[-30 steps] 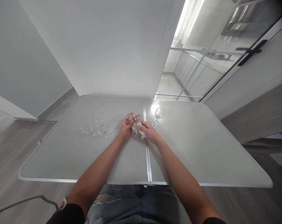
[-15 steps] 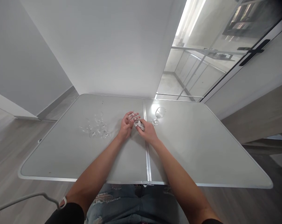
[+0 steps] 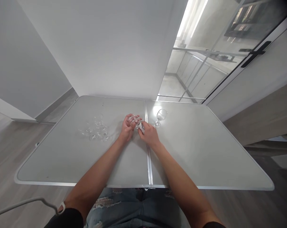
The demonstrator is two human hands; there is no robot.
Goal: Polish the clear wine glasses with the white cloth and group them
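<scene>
1. Head view, well left of the table's (image 3: 62,161) metal seam (image 3: 148,158): a cluster of clear stemmed glasses (image 3: 100,128) stands close together, out of either hand's hold. They are so faint that I can't count them surely. I would judge these are the ones left to handle, though nothing on them proves it.

2. Nearer the seam, just to its left, the person's left hand (image 3: 127,128) has its grip curled around the bowl of another glass (image 3: 134,119). The forearm slants in from the near edge, with the wrist low and the fingers wrapping the far side.

3. Between the hands, just left of the seam, a white cloth (image 3: 140,127) is bunched against that glass's right-hand end. The wiping looks underway on this piece; fingers hide exactly which part it covers.

4. Across the seam lies the right hand (image 3: 150,133), knuckles up, its grip pinching the cloth, fingertips pointing leftward. Its forearm angles in from the right.

5. Just right of the seam, beyond that hand, a lone glass (image 3: 159,119) stands upright, touched by nobody. Its separate spot suggests it may be finished.
</scene>
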